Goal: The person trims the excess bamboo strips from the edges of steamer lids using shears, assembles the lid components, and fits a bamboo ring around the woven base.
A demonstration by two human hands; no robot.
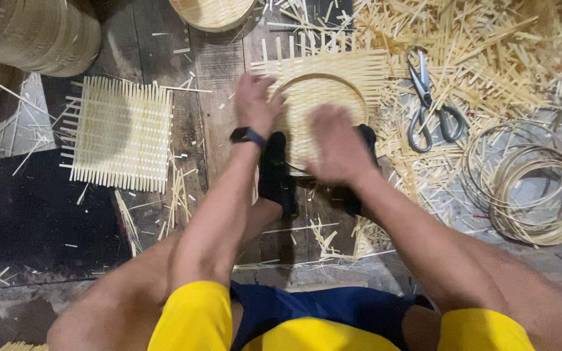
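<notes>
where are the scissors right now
In the head view the scissors lie on the floor to the right of the round frame, among loose bamboo strips, just above the coiled rings.

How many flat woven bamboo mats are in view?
2. One mat lies on the floor left of the left hand. The other mat lies under the hoop beneath both hands, partly covered by the right hand. Others may be hidden.

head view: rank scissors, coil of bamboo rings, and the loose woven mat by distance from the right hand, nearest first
From the right hand:
1. scissors - just to its right, on the bamboo scraps.
2. coil of bamboo rings - farther right, near the frame edge.
3. loose woven mat - far left, beyond the left hand.
</notes>
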